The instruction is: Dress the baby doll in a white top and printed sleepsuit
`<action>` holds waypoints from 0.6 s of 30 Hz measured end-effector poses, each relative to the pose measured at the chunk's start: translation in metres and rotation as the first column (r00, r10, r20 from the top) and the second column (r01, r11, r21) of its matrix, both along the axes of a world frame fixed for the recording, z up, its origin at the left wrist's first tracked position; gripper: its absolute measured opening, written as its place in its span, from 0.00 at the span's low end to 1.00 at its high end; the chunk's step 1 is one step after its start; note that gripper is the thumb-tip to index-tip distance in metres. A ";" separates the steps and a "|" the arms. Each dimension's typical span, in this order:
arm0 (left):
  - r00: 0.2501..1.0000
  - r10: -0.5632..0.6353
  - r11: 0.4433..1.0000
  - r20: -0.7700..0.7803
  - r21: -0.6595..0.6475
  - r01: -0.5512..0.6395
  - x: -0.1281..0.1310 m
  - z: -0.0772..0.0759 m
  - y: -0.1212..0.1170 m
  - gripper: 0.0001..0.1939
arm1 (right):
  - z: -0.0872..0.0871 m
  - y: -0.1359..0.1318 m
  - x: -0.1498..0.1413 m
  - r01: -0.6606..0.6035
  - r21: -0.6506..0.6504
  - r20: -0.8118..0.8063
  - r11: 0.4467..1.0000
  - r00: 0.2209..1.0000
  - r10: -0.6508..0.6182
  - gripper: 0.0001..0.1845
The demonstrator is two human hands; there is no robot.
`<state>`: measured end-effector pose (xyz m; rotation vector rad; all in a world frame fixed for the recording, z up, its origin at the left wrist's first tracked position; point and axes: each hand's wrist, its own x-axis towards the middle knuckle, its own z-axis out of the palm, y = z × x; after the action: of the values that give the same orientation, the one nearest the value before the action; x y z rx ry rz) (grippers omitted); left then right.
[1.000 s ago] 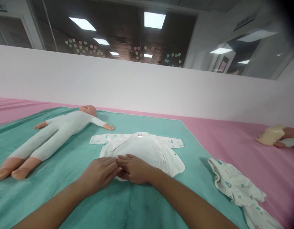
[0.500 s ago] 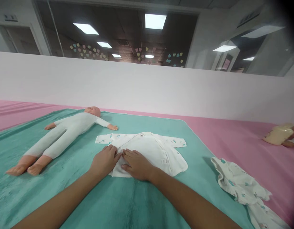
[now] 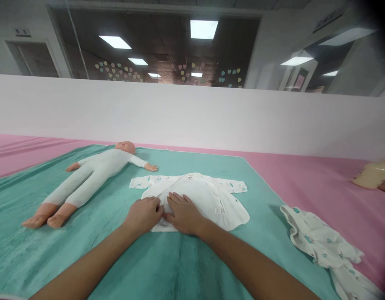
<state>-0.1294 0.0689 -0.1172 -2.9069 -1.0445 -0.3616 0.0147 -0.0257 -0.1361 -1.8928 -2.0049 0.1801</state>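
A white baby shirt (image 3: 198,196) with small printed sleeves lies spread on a teal blanket (image 3: 180,271), its front panels overlapping in a V and a tag near the neck. My left hand (image 3: 145,214) is at the shirt's left side, fingers curled and thumb drawn in on the fabric. What lies under those fingertips is hidden. Just beside it, my right hand (image 3: 186,214) rests flat on the shirt's front with the fingers stretched out. The two thumbs are close together.
A baby doll (image 3: 101,171) in a white body lies on its back at the left. Crumpled printed baby clothing (image 3: 323,241) lies at the right across the blanket's edge. Beyond are a pink mat (image 3: 304,183), a beige item (image 3: 371,174) and a white wall (image 3: 180,116).
My right hand has slid slightly to the right and flattened over the shirt. My left hand has moved a little lower, its fingers more curled. The view has shifted slightly.
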 end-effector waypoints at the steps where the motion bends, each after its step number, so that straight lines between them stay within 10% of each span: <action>1: 0.999 -0.026 1.000 -0.020 0.002 0.026 -0.002 -0.001 -0.001 0.15 | 0.000 0.000 0.001 -0.002 -0.010 0.001 1.000 1.000 0.002 0.35; 7: 0.977 -0.206 0.978 -0.061 0.004 0.207 -0.011 -0.003 -0.010 0.19 | 0.001 0.000 0.016 -0.011 -0.076 0.020 0.997 1.000 0.012 0.39; 18: 0.816 -0.570 0.817 -0.099 0.040 0.575 -0.011 0.003 -0.029 0.18 | -0.011 0.020 0.046 0.340 -0.045 0.084 0.939 0.938 -0.335 0.40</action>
<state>-0.1403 0.0396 -0.1138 -3.0764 -0.1057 -0.2722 0.0606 -0.0055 -0.1475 -2.2769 -1.6987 0.0755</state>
